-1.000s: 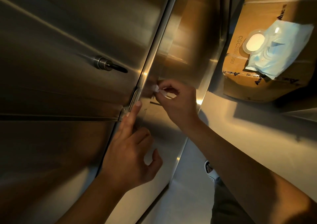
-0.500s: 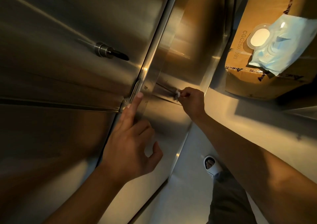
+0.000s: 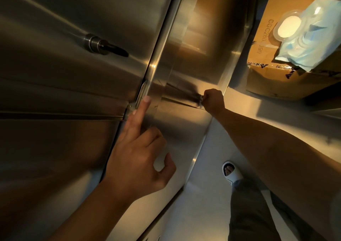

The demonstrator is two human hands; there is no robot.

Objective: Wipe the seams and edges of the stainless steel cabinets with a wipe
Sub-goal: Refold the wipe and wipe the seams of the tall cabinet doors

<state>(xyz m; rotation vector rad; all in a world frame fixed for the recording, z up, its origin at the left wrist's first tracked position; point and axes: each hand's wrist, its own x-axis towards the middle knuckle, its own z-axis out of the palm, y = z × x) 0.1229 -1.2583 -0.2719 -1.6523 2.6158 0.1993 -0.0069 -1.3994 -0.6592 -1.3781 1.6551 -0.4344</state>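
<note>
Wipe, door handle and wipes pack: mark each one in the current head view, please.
wipe (image 3: 200, 100), head view, on the small pale wad showing at the right hand's fingers.
door handle (image 3: 96, 42), head view, on its steel collar.
wipes pack (image 3: 311, 43), head view, on the blue wrapper.

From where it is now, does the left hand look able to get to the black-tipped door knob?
Probably yes. The left hand holds nothing; its forefinger rests on the cabinet edge, and bare steel door lies between it and the knob, with nothing in between.

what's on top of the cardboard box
A pale blue wipes pack with a white oval lid lies on the cardboard box. The box top under the pack is covered.
</note>
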